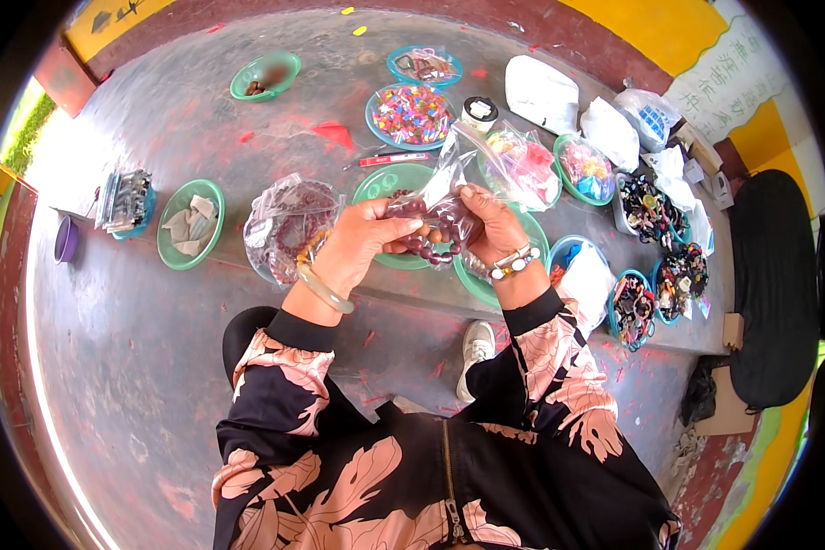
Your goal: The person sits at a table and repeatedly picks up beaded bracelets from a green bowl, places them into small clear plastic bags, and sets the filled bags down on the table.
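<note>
Nearest, a black jacket is showing a pink leaf print, a metal zip running down its front. Beyond the cuffs, the left hand is pinching the lower left side of a clear plastic bag, thumb against fingers; the right hand is pinching its right side the same way. Crinkled film is catching light. Round, glossy, dark red beads are hanging between the hands; cannot tell whether all are lying inside. The bag is hovering over green baskets. To the left, a second clear bag is bulging with similar beads. Farther, a red-and-white pen is lying below a blue basket of small bright pieces. A white sack is bearing blue print. All these are resting on a smooth grey ledge, red scraps scattering about. Farthest, dark handwritten characters are covering a pale wall patch beside yellow paint.
</note>
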### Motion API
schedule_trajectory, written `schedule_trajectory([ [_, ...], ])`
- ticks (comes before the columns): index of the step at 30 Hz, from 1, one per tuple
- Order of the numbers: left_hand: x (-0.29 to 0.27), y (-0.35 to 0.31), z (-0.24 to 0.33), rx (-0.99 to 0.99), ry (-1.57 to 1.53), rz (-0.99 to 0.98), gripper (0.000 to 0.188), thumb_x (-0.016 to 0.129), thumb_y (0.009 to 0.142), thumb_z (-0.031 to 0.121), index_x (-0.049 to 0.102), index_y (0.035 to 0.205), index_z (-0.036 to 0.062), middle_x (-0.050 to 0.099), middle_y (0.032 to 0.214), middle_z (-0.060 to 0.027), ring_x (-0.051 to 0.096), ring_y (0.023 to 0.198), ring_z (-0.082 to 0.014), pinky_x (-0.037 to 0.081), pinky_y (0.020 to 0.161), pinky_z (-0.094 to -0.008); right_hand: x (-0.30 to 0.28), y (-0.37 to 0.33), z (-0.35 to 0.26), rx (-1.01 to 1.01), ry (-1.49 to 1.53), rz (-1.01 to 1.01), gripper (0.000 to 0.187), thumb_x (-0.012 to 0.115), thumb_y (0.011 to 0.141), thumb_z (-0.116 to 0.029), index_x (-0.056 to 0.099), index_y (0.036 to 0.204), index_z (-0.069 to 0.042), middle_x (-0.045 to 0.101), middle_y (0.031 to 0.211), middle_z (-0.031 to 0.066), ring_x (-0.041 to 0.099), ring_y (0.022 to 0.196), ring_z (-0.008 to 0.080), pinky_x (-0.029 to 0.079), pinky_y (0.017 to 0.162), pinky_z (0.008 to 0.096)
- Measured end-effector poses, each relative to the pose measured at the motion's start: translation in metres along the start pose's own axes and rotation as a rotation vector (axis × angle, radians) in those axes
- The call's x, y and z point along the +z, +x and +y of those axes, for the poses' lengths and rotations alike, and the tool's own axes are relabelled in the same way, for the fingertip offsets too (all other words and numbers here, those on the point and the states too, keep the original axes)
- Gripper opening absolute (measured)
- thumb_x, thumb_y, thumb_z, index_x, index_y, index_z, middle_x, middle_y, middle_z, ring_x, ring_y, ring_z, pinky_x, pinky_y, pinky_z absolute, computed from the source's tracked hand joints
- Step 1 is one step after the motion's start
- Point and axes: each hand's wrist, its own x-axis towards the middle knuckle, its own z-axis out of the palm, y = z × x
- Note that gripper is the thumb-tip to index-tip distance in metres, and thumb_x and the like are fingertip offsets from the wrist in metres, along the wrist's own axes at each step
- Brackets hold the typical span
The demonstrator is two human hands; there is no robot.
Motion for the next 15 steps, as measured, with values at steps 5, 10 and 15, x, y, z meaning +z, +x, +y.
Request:
schedule_trajectory([
  [5,-0.006,0.003,-0.009,-0.012,-0.06,-0.132,0.019,0.062,0.081,0.01,0.058,0.097,-0.0004,0.064,0.091,-0.0081,0.062,0.085,-0.015,0.048,0.075,-0.026,0.004,0.001,0.0,-0.031,-0.035,0.029,0.026,0.06,0.084,-0.015,0.056,0.103,0.002,0.063,0.095,0.011,0.061,0.086,0.0211,0.051,0.076,0.0333],
  [10,0.001,0.001,-0.001,-0.101,0.088,-0.186,0.022,0.062,0.082,0.014,0.058,0.098,0.0012,0.064,0.089,-0.0076,0.06,0.085,-0.0144,0.047,0.076,-0.0262,0.006,-0.001,0.005,-0.006,-0.134,0.079,0.023,0.062,0.084,-0.014,0.057,0.101,0.0,0.064,0.091,0.0114,0.063,0.08,0.0198,0.051,0.072,0.0307],
  [15,-0.002,0.006,-0.018,-0.028,0.136,-0.146,0.02,0.059,0.085,0.016,0.058,0.099,0.0019,0.064,0.087,-0.0073,0.061,0.079,-0.0154,0.048,0.074,-0.0272,0.017,-0.007,0.004,0.032,-0.143,0.02,0.032,0.067,0.08,-0.018,0.058,0.105,0.0,0.063,0.098,0.011,0.06,0.09,0.0204,0.049,0.079,0.0327],
])
